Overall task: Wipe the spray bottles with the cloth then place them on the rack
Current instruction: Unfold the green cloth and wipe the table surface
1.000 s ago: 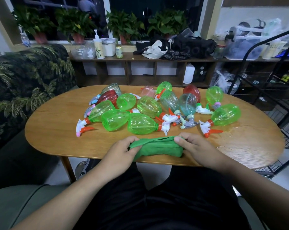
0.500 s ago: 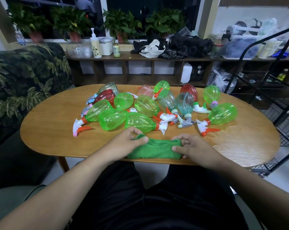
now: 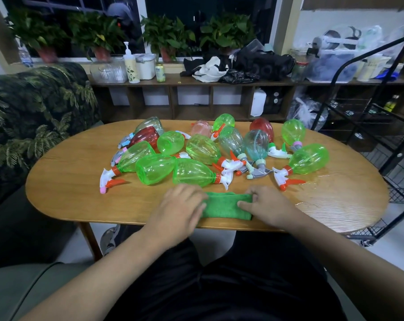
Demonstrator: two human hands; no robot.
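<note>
The green cloth lay folded into a thick strip at the near edge of the wooden table, right in front of the seated person. The left hand rested flat on the cloth's left end, fingers fairly straight and pressing down, gripping nothing. The right hand held the right end in a pinch, thumb against the near side and fingers curled over the far edge.

Just beyond the cloth, the spray bottles lay in a loose heap across the middle of the table, all on their sides, many touching or overlapping. Most were clear green, a few were pale or bluish, and two were red. The nearest green bottle lay just past the left hand's knuckles, its white and orange trigger head pointing right. Another green bottle lay at the heap's right edge with its trigger toward the near side, beside a glistening patch on the wood.

The black wire rack stood on the floor off the table's right end. A leaf-patterned sofa sat to the left. Behind the table ran a low wooden shelf carrying a pump bottle and a pile of dark clothes, with potted plants on the windowsill above.
</note>
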